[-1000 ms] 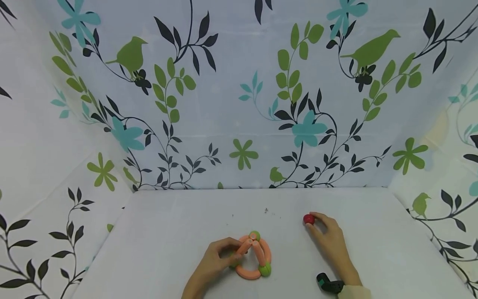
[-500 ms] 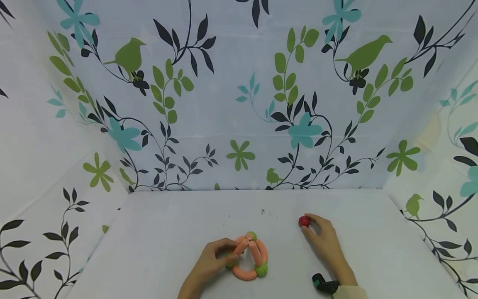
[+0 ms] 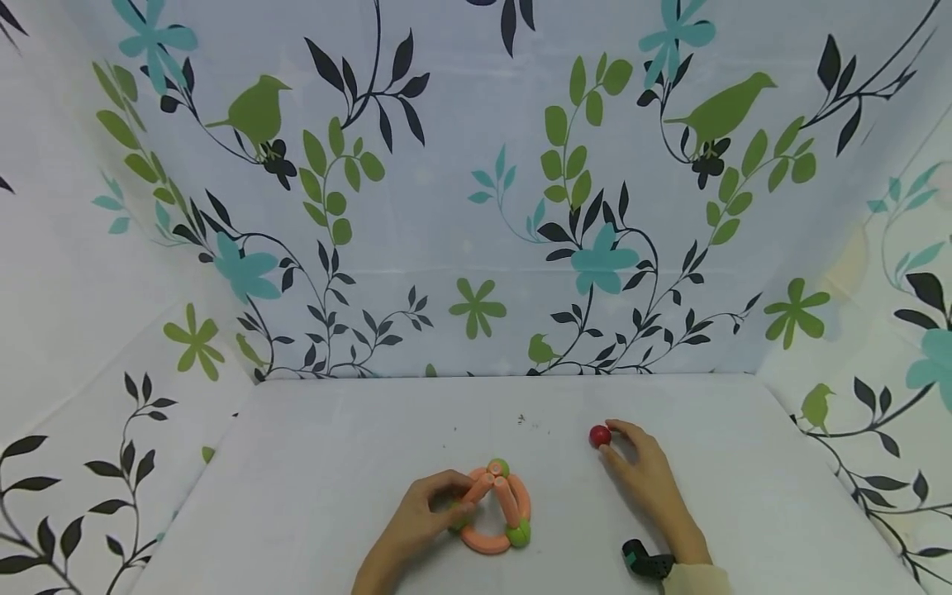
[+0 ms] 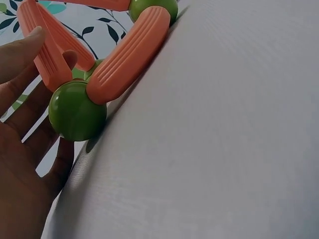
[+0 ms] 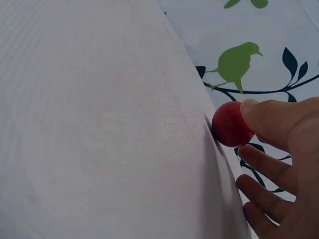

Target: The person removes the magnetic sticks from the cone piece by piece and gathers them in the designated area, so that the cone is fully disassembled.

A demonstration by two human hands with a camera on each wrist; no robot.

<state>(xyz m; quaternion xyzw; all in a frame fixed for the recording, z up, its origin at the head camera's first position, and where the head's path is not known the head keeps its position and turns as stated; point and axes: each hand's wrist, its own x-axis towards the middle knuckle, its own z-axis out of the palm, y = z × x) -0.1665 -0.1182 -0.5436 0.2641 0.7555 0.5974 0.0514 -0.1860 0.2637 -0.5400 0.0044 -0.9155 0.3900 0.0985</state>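
My left hand (image 3: 416, 521) grips a toy frame of ridged orange rods (image 3: 487, 545) and green balls (image 3: 518, 534). Curved rods form its ring, and straighter ones lean inward above it. In the left wrist view, thumb and fingers hold one leaning rod (image 4: 47, 55) beside a green ball (image 4: 77, 110), close over the white tabletop. Off to the right, my right hand (image 3: 654, 483) pinches a small red ball (image 3: 599, 436) between thumb and index finger. The right wrist view shows this red ball (image 5: 233, 124) right at the tabletop, the other fingers loosely bent.
A white table (image 3: 327, 463) lies under both hands, with small dark specks (image 3: 523, 419) toward its back. Printed cloth (image 3: 416, 207) with leaves, flowers and birds stands behind and at both sides. A black device (image 3: 645, 562) is on the right wrist.
The head view has swung slightly, shifting the whole scene left. The red ball has moved a little left over the table with the right hand. The left hand keeps its grip on the toy frame.
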